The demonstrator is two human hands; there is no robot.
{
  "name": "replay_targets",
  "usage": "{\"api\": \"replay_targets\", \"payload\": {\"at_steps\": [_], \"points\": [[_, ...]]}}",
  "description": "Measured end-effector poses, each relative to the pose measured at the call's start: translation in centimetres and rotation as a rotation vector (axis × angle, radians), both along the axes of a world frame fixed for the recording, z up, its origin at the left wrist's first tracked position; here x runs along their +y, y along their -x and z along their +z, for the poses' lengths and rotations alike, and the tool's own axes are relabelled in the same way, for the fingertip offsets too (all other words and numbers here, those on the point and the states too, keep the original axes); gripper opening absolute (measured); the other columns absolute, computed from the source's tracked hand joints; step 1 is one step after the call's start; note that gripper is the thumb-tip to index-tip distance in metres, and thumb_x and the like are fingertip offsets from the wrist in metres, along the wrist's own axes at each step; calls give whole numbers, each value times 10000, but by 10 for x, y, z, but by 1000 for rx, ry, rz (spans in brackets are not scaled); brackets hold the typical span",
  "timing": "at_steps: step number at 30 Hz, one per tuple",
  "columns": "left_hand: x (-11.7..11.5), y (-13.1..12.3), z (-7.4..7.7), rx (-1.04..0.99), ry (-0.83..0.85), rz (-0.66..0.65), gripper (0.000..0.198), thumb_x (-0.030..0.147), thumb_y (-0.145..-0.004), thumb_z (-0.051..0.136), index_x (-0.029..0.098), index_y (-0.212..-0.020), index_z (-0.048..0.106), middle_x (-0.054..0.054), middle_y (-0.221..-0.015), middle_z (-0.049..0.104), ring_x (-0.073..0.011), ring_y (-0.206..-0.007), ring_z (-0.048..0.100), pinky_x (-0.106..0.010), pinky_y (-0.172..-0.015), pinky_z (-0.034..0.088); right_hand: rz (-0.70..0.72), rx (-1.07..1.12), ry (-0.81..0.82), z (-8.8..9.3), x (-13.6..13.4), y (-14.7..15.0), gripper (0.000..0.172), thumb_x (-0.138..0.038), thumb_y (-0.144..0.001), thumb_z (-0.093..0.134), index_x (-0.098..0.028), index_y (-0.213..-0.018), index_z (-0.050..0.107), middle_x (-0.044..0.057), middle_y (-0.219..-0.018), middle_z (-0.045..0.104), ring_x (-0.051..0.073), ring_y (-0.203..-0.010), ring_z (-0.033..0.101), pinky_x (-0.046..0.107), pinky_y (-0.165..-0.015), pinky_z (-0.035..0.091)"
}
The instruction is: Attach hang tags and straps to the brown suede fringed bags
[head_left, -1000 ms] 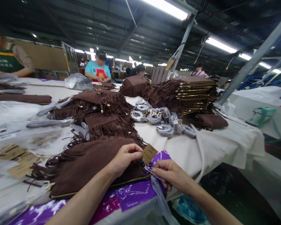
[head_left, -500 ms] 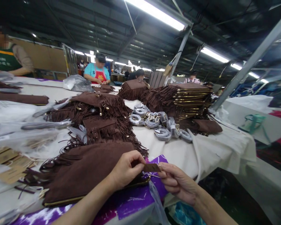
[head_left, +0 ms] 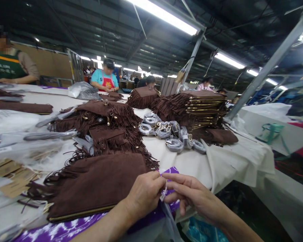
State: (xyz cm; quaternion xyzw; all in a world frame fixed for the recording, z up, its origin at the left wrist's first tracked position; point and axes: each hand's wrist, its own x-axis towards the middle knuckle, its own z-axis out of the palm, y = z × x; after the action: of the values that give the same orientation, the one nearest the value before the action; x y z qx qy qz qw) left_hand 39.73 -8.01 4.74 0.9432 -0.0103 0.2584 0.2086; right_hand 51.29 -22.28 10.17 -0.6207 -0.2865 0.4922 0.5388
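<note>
The left hand (head_left: pixel 146 191) hides the brown bag's (head_left: pixel 98 181) corner (lower right).

passage: white cloth (head_left: pixel 233 161), front right | blocked: brown bag (head_left: pixel 98 183) left, coiled straps (head_left: pixel 175 145) ahead

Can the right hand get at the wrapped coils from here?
Likely yes: the wrapped coils lie ahead of the right hand, with mostly pale cloth between. It is busy at a white string, though, so it may have to leave that first.

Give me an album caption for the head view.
Left hand and right hand meet at a white string by a brown fringed bag, coiled straps beyond.
</note>
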Motion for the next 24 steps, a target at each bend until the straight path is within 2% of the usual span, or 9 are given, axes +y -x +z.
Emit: {"api": "replay_targets", "payload": {"at_steps": [3, 7, 10, 13, 15, 18, 19, 21, 24], "points": [[2, 1, 0, 106, 53, 28, 118, 181, -879, 509, 183, -975, 579, -43, -901, 586, -187, -801, 538, -277, -704, 444, 51, -125, 40, 9, 4, 4, 704, -460, -803, 707, -138, -1382, 469, 118, -948, 724, 232, -829, 734, 174, -452, 552], [9, 2, -3, 156, 246, 7, 643, 161, -804, 589, 182, -1406, 361, -48, -991, 564, -197, -860, 536, -306, -765, 463, 114, -179, 49, 10, 2, 0, 915, -510, -832, 623, -266, -1536, 92, 138, -1215, 635, 250, -876, 722, 246, -477, 568], [18, 3, -4, 129, 503, -24, 913, 163, -745, 660, 193, -1518, 176, 1, -901, 549, -175, -824, 523, -287, -772, 449, 39, -555, 21, 1, -2, -9, 659, -469, -891, 505, -243, -1477, 306, 138, -1237, 623, 221, -826, 699, 302, -562, 567], [26, 4, 0, 142, 748, -46, 994, 184, -706, 696, 170, -1534, 147, 50, -763, 497, -138, -701, 478, -254, -696, 427, 131, -1043, -3, -18, -2, -11, 368, -349, -874, 534, -197, -1200, 609, 106, -1075, 691, 229, -873, 658, 368, -787, 534], [31, 5, 2, 111, 865, -87, 938, 200, -708, 678, 157, -1521, 214, 43, -774, 517, -133, -702, 479, -254, -706, 426, 235, -1243, 29, -32, 1, -10, 234, -281, -893, 502, -218, -1056, 659, 71, -968, 710, 229, -887, 649, 355, -804, 508], [40, 5, 0, 61, 1006, -175, 574, 170, -685, 606, 132, -1257, 591, 3, -814, 586, -142, -757, 526, -262, -754, 437, 239, -1458, 144, -42, 0, -26, 274, -233, -953, 386, -244, -947, 659, 40, -876, 714, 209, -817, 663, 299, -710, 488], [43, 4, -2, 61, 1056, -185, 399, 147, -655, 576, 119, -1037, 685, -5, -780, 594, -141, -742, 535, -254, -735, 439, 175, -1540, 217, -40, -3, -38, 282, -241, -959, 377, -245, -937, 658, 43, -850, 715, 214, -782, 668, 293, -671, 478], [51, 2, -7, 62, 1141, -157, 127, 119, -588, 511, 129, -647, 623, -1, -667, 562, -122, -650, 522, -232, -650, 429, -51, -1688, 425, -26, -17, -71, 275, -281, -956, 391, -235, -922, 660, 68, -802, 718, 246, -716, 674, 302, -599, 450], [58, -1, -12, 29, 1206, -84, 58, 112, -556, 462, 152, -569, 502, 22, -615, 508, -95, -567, 477, -202, -555, 395, -426, -1708, 627, 8, -42, -112, 287, -349, -927, 409, -222, -895, 664, 116, -804, 726, 299, -691, 677, 341, -572, 433]]}}
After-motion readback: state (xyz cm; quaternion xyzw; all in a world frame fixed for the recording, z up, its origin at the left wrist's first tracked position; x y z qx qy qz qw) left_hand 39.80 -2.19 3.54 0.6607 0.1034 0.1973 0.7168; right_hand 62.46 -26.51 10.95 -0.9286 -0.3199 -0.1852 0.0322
